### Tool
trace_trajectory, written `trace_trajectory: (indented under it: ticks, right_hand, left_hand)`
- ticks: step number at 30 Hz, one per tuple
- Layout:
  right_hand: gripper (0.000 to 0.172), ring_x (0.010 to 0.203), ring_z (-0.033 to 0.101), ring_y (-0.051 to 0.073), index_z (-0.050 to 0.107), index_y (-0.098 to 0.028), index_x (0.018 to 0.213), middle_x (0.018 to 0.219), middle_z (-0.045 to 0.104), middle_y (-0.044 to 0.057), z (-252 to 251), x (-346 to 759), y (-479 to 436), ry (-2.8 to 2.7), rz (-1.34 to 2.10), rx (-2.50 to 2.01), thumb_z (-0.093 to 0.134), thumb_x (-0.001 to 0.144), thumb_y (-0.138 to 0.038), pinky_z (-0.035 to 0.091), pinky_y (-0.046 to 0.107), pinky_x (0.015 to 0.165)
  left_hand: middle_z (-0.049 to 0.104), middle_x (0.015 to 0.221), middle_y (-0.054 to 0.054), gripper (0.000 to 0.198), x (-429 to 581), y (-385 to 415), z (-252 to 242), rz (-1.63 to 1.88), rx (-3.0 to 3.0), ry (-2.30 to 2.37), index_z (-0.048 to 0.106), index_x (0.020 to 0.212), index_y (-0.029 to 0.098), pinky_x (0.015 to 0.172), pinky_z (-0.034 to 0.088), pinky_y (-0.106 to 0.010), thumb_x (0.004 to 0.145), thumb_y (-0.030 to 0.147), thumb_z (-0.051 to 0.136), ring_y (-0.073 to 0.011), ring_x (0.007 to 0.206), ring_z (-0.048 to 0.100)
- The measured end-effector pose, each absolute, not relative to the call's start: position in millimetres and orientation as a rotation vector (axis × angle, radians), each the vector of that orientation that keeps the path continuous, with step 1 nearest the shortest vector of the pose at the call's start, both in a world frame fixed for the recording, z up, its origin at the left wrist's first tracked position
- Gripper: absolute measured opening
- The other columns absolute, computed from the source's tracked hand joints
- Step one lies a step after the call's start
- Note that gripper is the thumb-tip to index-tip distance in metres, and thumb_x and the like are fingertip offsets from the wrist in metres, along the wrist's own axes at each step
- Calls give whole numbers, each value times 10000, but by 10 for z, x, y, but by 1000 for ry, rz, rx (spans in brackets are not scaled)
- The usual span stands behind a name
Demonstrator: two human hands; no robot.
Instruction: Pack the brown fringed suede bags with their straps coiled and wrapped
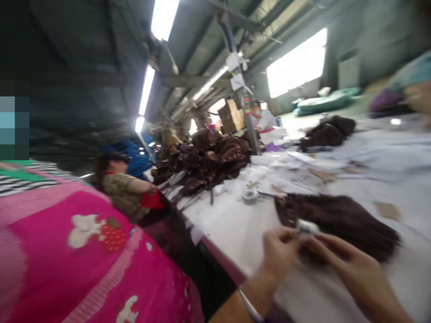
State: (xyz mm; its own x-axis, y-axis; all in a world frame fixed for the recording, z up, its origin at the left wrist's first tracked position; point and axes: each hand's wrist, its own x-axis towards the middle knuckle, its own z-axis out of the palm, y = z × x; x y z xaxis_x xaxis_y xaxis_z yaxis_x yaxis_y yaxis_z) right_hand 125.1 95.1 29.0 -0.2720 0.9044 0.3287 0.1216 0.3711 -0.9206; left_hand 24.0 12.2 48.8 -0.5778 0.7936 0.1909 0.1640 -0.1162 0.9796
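Note:
A small white thing [307, 228], too blurred to name, is pinched between the fingers of both my hands above the table. My left hand [280, 246], with a silver bangle on its wrist, is closed on its left side. From the right, my right hand [352, 260] grips it with fingers pressed together. Just behind my hands lies a dark brown piece of soft material [340, 220], spread flat on the white table [229, 224]. Beyond my left hand sits a grey-white roll of tape [251, 196], beside a thin dark strap.
A large heap of dark brown pieces [215, 157] covers the table's far left. Another brown bundle [328, 132] lies farther back among papers. A metal post [247, 116] rises behind. A person in pink patterned clothing [94, 251] is close on the left; others work farther off.

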Motion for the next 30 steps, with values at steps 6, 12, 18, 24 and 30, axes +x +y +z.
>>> trace_trajectory:
  ticks: [6,12,18,24,30]
  right_hand:
    - [417,758,695,221,721,-166,975,864,747,80,115,1296,965,-1524,1486,-694,733,732,-504,572,328,704]
    - [372,749,674,180,706,-168,971,835,724,44,107,1258,982,-1507,1505,-640,759,731,-447,560,291,713]
    - [329,804,680,179,694,-193,1004,890,723,35,54,1282,1008,-1525,1494,-570,749,766,-413,557,295,767]
    - [314,817,688,190,701,-185,996,908,732,51,95,1297,969,-1552,1414,-627,745,776,-405,559,298,765]
    - [326,778,686,204,728,-188,1002,874,739,52,219,1350,983,-1546,1449,-655,740,771,-418,559,304,705]
  left_hand:
    - [757,809,-53,316,65,209,346,1675,1104,1655,759,905,115,725,519,-266,753,392,749,-170,733,663]
    - [766,853,-63,287,39,129,377,1636,1180,1652,756,954,112,762,525,-278,791,345,718,-189,791,681]
    - [766,902,-72,310,8,78,492,1558,1187,1631,754,1031,120,807,535,-297,829,338,666,-204,857,691]
    - [762,840,-56,336,-3,88,499,1547,1252,1707,762,1019,125,752,537,-272,866,397,639,-195,812,690]
    - [765,991,-72,360,25,112,481,1544,1307,1635,730,1122,147,839,545,-315,875,391,632,-220,906,697]
